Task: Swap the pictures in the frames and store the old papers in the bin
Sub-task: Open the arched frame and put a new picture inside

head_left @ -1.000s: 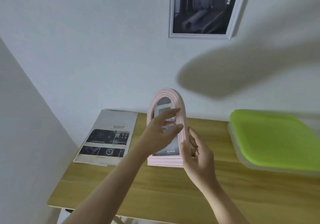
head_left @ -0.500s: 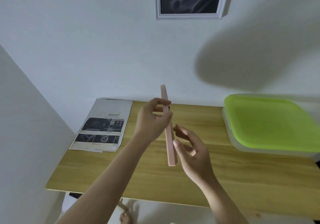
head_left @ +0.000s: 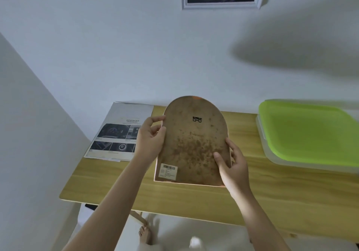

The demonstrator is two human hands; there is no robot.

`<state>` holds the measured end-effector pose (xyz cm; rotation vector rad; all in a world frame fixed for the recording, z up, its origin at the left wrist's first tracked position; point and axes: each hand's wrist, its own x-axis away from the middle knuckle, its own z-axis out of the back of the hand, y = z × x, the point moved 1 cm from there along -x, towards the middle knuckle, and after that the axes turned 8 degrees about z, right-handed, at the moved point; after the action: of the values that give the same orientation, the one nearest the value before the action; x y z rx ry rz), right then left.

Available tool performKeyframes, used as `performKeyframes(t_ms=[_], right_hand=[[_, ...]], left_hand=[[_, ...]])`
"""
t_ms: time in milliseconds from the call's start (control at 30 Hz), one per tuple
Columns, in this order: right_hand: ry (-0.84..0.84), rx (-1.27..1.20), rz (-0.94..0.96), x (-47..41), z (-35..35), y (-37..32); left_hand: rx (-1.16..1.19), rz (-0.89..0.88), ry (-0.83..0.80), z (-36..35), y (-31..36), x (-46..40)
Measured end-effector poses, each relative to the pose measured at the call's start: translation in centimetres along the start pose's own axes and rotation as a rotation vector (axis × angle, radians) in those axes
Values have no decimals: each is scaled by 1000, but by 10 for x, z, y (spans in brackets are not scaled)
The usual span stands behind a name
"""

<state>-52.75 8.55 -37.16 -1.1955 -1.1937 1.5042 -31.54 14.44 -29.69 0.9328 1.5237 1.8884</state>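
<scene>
Both hands grip the arched pink frame (head_left: 191,143) above the table (head_left: 272,196), back facing me: left hand (head_left: 150,140) pinching its left edge, right hand (head_left: 232,165) clamped on the lower right. I judge it light, stiff, glass-fragile; hold by the rim. Green-lidded bin (head_left: 310,134) sits closed, contents hidden.

Bare forearms (head_left: 108,202), no sleeves
</scene>
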Motion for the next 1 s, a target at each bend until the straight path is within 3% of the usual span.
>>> performKeyframes(t_ms=[267, 433, 800, 1000], right_hand=[[82, 42, -171, 22, -5, 46], [49, 231, -231, 38, -8, 78], [-50, 616, -35, 49, -14, 104], [-31, 656, 50, 47, -12, 111]], left_hand=[[-486, 122, -203, 5, -95, 12], [-611, 248, -419, 9, -135, 15], [-761, 81, -368, 9, -163, 17], [-775, 42, -359, 8, -168, 18]])
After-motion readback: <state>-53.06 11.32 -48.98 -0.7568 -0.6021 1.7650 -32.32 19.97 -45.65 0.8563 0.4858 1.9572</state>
